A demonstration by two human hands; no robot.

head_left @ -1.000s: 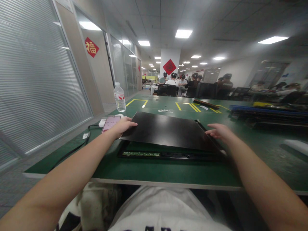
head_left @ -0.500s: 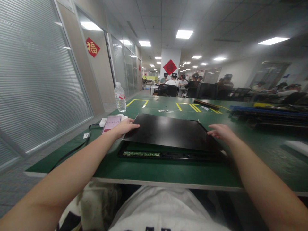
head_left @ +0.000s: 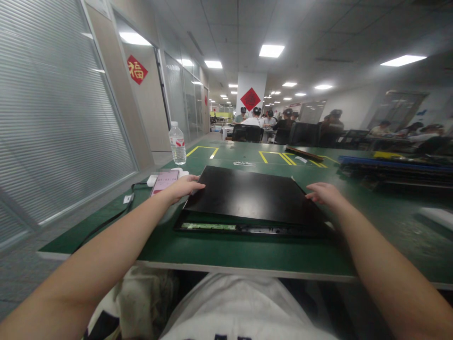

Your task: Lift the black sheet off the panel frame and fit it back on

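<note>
A thin black screen panel (head_left: 244,193) lies slanted over a black frame (head_left: 255,232) on the green table. Its near edge stands off the frame, so a green circuit board strip (head_left: 208,226) shows along the frame's near side. My left hand (head_left: 186,185) grips the panel's left edge, thumb on top and fingers partly hidden beneath. At the right edge, my right hand (head_left: 326,194) is closed with its fingertips on the panel's side; the contact there is partly hidden.
A phone (head_left: 165,181) lies beside my left hand, with a white power strip and black cable (head_left: 132,193). Behind it stands a water bottle (head_left: 177,144). Stacked dark and blue strips (head_left: 392,167) lie at right. Yellow tape (head_left: 201,148) marks the far tabletop. People sit farther back.
The panel has shifted slightly to the right and its tilt has changed a little, with a brighter reflection on its surface. Both hands stay at its edges.
</note>
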